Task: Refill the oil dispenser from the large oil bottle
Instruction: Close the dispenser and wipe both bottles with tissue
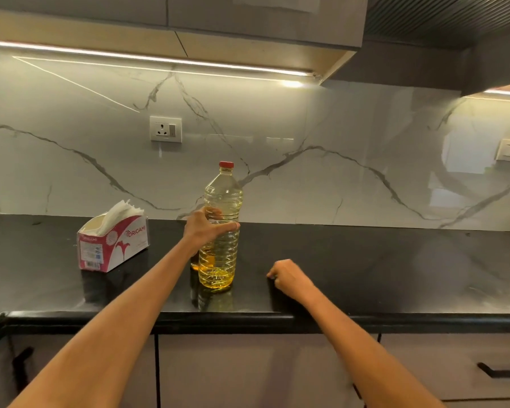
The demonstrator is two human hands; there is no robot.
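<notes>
Upright on the black tabletop (365, 260) stands the large oil bottle (223, 201), a clear ribbed plastic one with a red cap (226, 164) screwed on and yellow oil filling it almost to the neck. It sits a little left of the middle of the tabletop, back from the front edge. The left hand (206, 228) reaches in from the lower left and grips the bottle round its middle: the thumb lies across the front face and the fingers (214, 212) curl round the far side, seen through the plastic. Just behind the bottle's lower left, a small amber thing (194, 265) peeks out, mostly hidden by the forearm and the bottle; I cannot tell what it is.

The right hand (287, 276) rests on the tabletop to the right of the bottle, apart from it, with the fingers curled under into a loose fist and nothing in it.

Left of the bottle, near but not touching, sits a red-and-white tissue box (114, 245) with white paper sticking out of its open top. Behind everything rises a marble-look wall (336, 172) with a power socket (165, 129) above and left of the bottle.
</notes>
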